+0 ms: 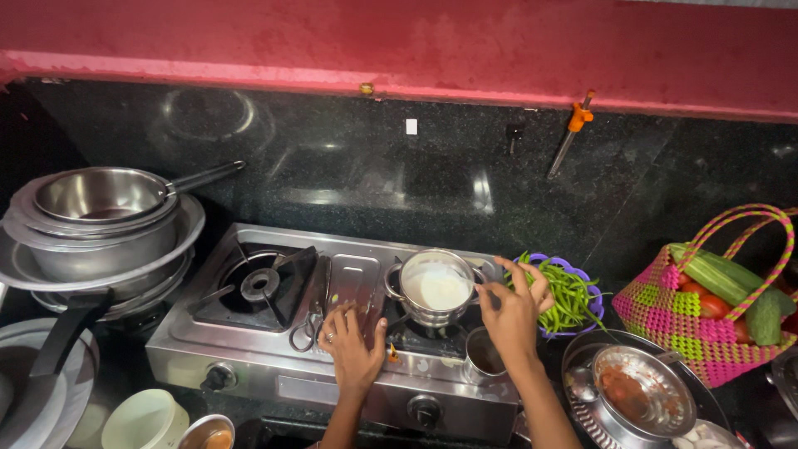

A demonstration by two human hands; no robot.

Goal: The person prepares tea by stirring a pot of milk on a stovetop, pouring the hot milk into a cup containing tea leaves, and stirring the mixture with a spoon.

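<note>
a home kitchen; gas stove [274,333], steel pans [100,220], vegetable basket [706,308].

Left hand [353,349] is flat on the steel 2-burner stove [274,366], right by the scissors [309,326]. Right hand [515,312] hovers beside the small pot of white liquid [436,287] on the right burner, with a purple bowl of green beans [569,299] just behind it and a steel cup [482,356] below it.
</note>
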